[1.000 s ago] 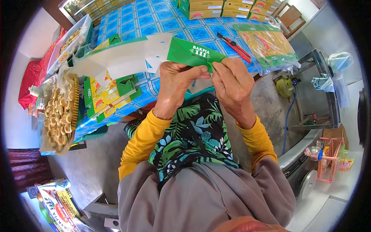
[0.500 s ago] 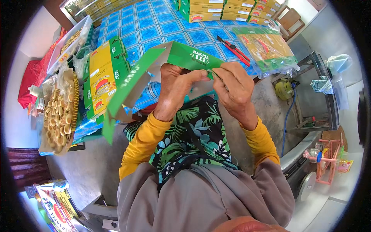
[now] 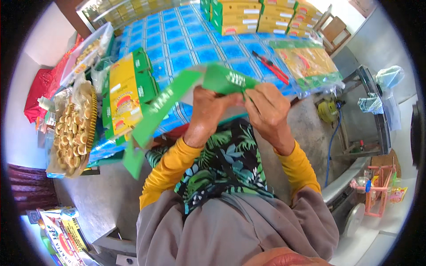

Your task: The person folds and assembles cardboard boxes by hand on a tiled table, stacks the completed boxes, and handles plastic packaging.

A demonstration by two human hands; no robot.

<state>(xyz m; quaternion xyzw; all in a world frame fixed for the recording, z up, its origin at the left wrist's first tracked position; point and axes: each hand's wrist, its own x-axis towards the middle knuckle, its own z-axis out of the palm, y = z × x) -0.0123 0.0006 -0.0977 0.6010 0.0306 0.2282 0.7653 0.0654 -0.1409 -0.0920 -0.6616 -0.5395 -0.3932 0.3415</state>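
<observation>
Pinching one corner of the green carton [image 3: 165, 102], left hand [image 3: 211, 110] and right hand [image 3: 268, 111] both grip tight, near the blue tablecloth [image 3: 179, 55]. Its loose long end has flipped, white inside to green outside; corner seems unfinished to me.

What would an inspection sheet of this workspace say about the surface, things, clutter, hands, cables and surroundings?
Surface: blue checked tablecloth.
Work piece: bent green cardboard, blurred in places.
Clutter: round pastries and yellow-and-green cartons on the left; red cutter and plastic-wrapped pack on the right; stacked boxes at the far side.
Hands: left hand and right hand both hold the cardboard.
Cables: one blue line, cable or hose unclear, by a yellow-green cylinder.
Surroundings: grey floor, wooden chair, dark metal stand, pink rack.
</observation>
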